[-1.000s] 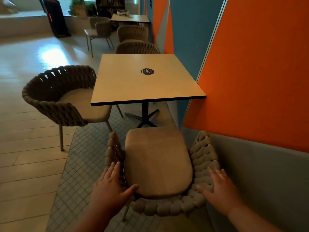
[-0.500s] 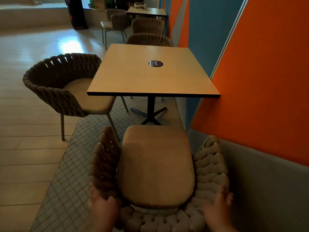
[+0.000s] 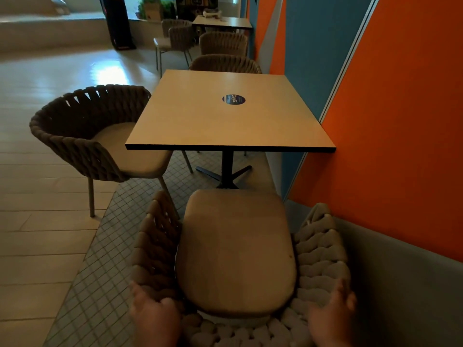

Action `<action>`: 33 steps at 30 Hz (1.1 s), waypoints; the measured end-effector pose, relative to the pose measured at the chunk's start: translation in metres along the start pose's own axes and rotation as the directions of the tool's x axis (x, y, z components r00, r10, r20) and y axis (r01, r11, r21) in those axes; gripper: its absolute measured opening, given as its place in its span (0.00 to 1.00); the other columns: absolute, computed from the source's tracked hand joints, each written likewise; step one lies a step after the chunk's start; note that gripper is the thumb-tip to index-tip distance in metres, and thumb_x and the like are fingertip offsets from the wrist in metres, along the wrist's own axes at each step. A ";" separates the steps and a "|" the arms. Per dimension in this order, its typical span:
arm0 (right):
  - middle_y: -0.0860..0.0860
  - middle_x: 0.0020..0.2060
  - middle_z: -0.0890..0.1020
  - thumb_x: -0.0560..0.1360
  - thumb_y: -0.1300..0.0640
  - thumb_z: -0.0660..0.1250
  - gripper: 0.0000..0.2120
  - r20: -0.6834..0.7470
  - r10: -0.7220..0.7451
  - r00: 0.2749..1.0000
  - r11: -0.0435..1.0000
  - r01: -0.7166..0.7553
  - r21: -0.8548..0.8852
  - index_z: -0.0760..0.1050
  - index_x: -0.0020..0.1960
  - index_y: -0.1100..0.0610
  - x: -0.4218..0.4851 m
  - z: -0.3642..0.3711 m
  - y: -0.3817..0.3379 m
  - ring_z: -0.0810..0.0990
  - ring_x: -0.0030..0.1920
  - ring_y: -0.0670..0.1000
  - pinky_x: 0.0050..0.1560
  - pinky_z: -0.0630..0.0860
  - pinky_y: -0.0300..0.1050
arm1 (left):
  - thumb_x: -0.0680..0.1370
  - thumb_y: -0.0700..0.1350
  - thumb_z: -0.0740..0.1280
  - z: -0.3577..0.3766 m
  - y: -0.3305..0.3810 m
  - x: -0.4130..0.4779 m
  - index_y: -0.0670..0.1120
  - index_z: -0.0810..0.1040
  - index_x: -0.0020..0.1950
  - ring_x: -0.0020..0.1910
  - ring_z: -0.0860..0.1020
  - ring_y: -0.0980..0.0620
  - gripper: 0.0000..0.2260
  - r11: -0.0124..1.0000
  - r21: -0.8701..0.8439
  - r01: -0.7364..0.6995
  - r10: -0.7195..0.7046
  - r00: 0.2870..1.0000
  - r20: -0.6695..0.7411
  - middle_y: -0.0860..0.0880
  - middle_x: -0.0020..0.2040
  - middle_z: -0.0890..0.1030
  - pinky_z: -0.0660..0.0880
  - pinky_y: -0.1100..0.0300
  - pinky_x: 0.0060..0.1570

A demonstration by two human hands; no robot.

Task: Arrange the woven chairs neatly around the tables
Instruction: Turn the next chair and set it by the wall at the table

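Neither grip was clamped: the left hand lay against the outside of the near chair at its woven back rim, fingers fairly straight and thumb over the top, while the right hand was held with straight fingers at the rim's other end, too blurred to tell whether it touched. Five woven chairs could be counted plainly. The near chair stood below the camera, facing the near tabletop with its padded seat just short of that edge and its right side close to the wall. A second chair was tucked at the tabletop's left side, a third chair at its far side, and two more, a fourth chair and a fifth chair, stood by the far tabletop. That made two tabletops; the near one carried a single round dark sticker and rested on one black post with a cross foot. The wall had orange and blue panels above a grey band. Small square tiles ran under the seating, and pale glossy floor spread to the left.
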State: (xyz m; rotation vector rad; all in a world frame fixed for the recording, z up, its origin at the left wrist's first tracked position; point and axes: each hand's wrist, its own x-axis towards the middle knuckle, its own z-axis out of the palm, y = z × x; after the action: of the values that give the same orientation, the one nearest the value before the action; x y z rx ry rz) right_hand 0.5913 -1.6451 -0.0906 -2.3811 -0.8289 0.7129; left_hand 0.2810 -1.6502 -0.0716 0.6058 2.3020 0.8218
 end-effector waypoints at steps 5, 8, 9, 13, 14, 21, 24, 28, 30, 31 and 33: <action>0.61 0.80 0.47 0.73 0.66 0.70 0.44 0.028 -0.029 0.999 0.999 0.030 -0.037 0.49 0.82 0.55 0.029 0.001 -0.027 0.55 0.77 0.63 0.75 0.55 0.53 | 0.76 0.36 0.64 0.017 0.025 0.013 0.46 0.45 0.82 0.68 0.69 0.31 0.40 0.998 -0.026 -0.054 0.054 0.998 0.020 0.32 0.75 0.62 0.68 0.39 0.65; 0.61 0.80 0.47 0.74 0.65 0.70 0.44 0.023 -0.061 0.998 0.996 0.063 -0.063 0.48 0.82 0.55 0.045 0.006 -0.043 0.57 0.76 0.64 0.74 0.57 0.53 | 0.76 0.37 0.64 0.026 0.038 0.024 0.45 0.44 0.82 0.69 0.68 0.31 0.40 0.997 -0.033 -0.076 0.076 0.997 0.008 0.32 0.75 0.62 0.69 0.39 0.65; 0.61 0.80 0.47 0.74 0.65 0.69 0.44 0.026 -0.064 0.998 0.996 0.066 -0.067 0.48 0.82 0.54 0.051 0.008 -0.048 0.58 0.76 0.64 0.73 0.58 0.54 | 0.76 0.37 0.64 0.030 0.041 0.027 0.44 0.44 0.82 0.70 0.67 0.32 0.40 0.996 -0.028 -0.085 0.085 0.996 0.006 0.32 0.76 0.62 0.68 0.39 0.66; 0.60 0.80 0.48 0.75 0.64 0.67 0.42 0.006 -0.076 0.997 0.994 0.076 -0.083 0.49 0.82 0.53 0.070 0.013 -0.063 0.61 0.74 0.66 0.72 0.61 0.56 | 0.77 0.37 0.63 0.042 0.057 0.033 0.46 0.44 0.82 0.65 0.70 0.33 0.39 0.995 -0.038 -0.094 0.094 0.996 -0.013 0.33 0.74 0.63 0.71 0.44 0.53; 0.60 0.80 0.49 0.75 0.64 0.66 0.41 0.000 -0.079 0.997 0.992 0.079 -0.094 0.49 0.82 0.53 0.075 0.014 -0.065 0.61 0.74 0.66 0.72 0.63 0.57 | 0.77 0.38 0.63 0.045 0.059 0.033 0.47 0.44 0.82 0.63 0.72 0.34 0.39 0.995 -0.043 -0.094 0.094 0.995 -0.017 0.33 0.73 0.64 0.71 0.46 0.51; 0.57 0.80 0.48 0.77 0.62 0.65 0.40 0.018 -0.100 0.995 0.985 0.102 -0.137 0.47 0.82 0.50 0.101 0.014 -0.073 0.62 0.74 0.67 0.70 0.67 0.60 | 0.77 0.38 0.63 0.066 0.075 0.037 0.48 0.47 0.82 0.49 0.71 0.43 0.38 0.991 -0.073 -0.108 0.105 0.994 -0.041 0.34 0.72 0.66 0.72 0.48 0.45; 0.57 0.80 0.48 0.77 0.61 0.64 0.40 0.022 -0.121 0.992 0.979 0.123 -0.162 0.46 0.82 0.50 0.116 0.009 -0.076 0.63 0.73 0.67 0.67 0.69 0.58 | 0.77 0.38 0.62 0.078 0.076 0.035 0.49 0.46 0.82 0.54 0.74 0.38 0.37 0.992 -0.073 -0.098 0.096 0.995 -0.042 0.34 0.72 0.65 0.74 0.45 0.49; 0.57 0.80 0.50 0.77 0.62 0.65 0.41 0.024 -0.152 0.988 0.974 0.154 -0.168 0.46 0.82 0.48 0.133 0.005 -0.075 0.66 0.72 0.67 0.63 0.73 0.59 | 0.78 0.38 0.62 0.092 0.077 0.027 0.48 0.44 0.82 0.63 0.72 0.34 0.38 0.994 -0.052 -0.095 0.093 0.995 -0.041 0.34 0.74 0.62 0.71 0.45 0.51; 0.56 0.80 0.50 0.77 0.61 0.65 0.41 0.029 -0.150 0.988 0.972 0.153 -0.179 0.46 0.82 0.47 0.135 0.005 -0.075 0.65 0.72 0.67 0.61 0.74 0.59 | 0.78 0.38 0.62 0.094 0.077 0.028 0.48 0.44 0.82 0.62 0.72 0.34 0.38 0.996 -0.030 -0.088 0.086 0.995 -0.059 0.34 0.74 0.63 0.71 0.45 0.50; 0.56 0.80 0.49 0.78 0.61 0.65 0.41 0.034 -0.143 0.989 0.972 0.147 -0.184 0.46 0.82 0.47 0.136 0.006 -0.075 0.65 0.72 0.67 0.61 0.74 0.59 | 0.77 0.38 0.62 0.095 0.076 0.029 0.48 0.44 0.82 0.62 0.73 0.34 0.38 0.996 -0.021 -0.088 0.087 0.994 -0.068 0.34 0.74 0.63 0.71 0.45 0.49; 0.55 0.80 0.48 0.78 0.61 0.65 0.41 0.047 -0.134 0.990 0.973 0.141 -0.183 0.45 0.82 0.46 0.136 0.005 -0.073 0.64 0.73 0.66 0.62 0.74 0.60 | 0.77 0.38 0.62 0.095 0.076 0.030 0.48 0.45 0.82 0.61 0.73 0.33 0.38 0.997 -0.017 -0.081 0.080 0.994 -0.075 0.34 0.73 0.63 0.71 0.44 0.50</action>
State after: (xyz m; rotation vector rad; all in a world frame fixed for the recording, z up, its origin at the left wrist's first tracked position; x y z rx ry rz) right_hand 0.6505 -1.5025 -0.0912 -2.4501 -1.1077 0.6470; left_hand 0.3404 -1.5415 -0.0907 0.6736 2.3461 0.9180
